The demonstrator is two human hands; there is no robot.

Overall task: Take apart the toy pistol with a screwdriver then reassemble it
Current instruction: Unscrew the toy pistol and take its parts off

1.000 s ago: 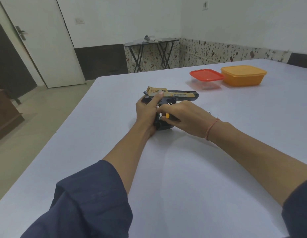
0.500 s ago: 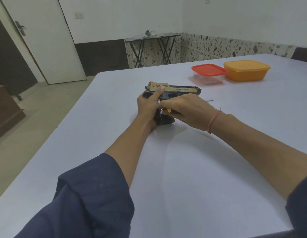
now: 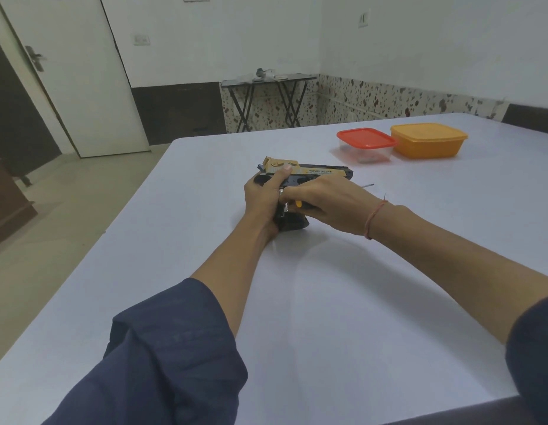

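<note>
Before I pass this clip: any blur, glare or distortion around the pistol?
Head view: the pistol is sharp, its slide lettering legible; the light is soft and even, with no glare on the table, only faint arm shadows there; wide-angle bending makes the door lean at the left edge.

— What carries everything here?

— A wide white surface [image 3: 328, 302], smooth and matte.

— And what lies on it?

— A toy pistol [image 3: 312, 172], black with a tan slide, on its side toward the far middle, muzzle pointing right. Beyond it to the right, well apart, stand a clear container with a red lid [image 3: 366, 138] and an orange container [image 3: 427, 142] with its lid on, just beside each other.

— Touching?

— Cannot tell.
</note>
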